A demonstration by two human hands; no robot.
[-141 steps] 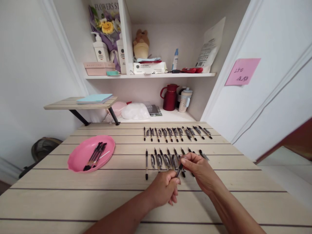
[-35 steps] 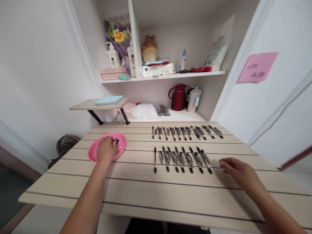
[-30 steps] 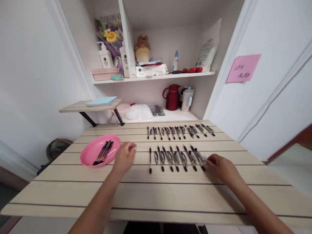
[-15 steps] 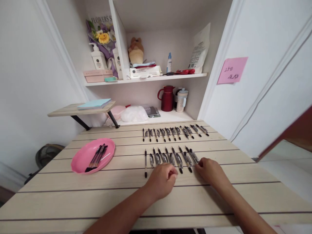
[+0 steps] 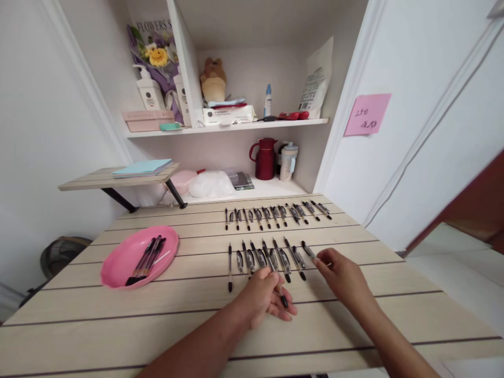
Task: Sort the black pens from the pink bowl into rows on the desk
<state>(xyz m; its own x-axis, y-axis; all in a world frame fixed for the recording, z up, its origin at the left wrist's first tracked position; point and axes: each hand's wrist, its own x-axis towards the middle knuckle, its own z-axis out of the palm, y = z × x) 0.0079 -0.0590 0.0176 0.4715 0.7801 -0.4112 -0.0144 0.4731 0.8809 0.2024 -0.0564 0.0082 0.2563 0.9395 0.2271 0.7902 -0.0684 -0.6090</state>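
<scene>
Two rows of black pens lie on the wooden table (image 5: 118,320): a far row (image 5: 275,212) and a near row (image 5: 268,257). My left hand (image 5: 263,299) is curled round one black pen (image 5: 280,295) just in front of the near row, its tip pointing toward me. My right hand (image 5: 343,275) pinches the clear pen piece (image 5: 309,250) at the right end of the near row. A pink plate (image 5: 118,260) holding several black pens sits to the left.
A small raised wooden shelf (image 5: 98,179) with a teal notebook stands at the back left. Behind the table an alcove holds a red jug (image 5: 266,157), a white jug, a plastic bag and an upper shelf with bottles and boxes. A pink note (image 5: 366,114) hangs on the right wall.
My left hand came back from the pink plate to the near row with a pen in it. My right hand slid left to the last pen of that row.
</scene>
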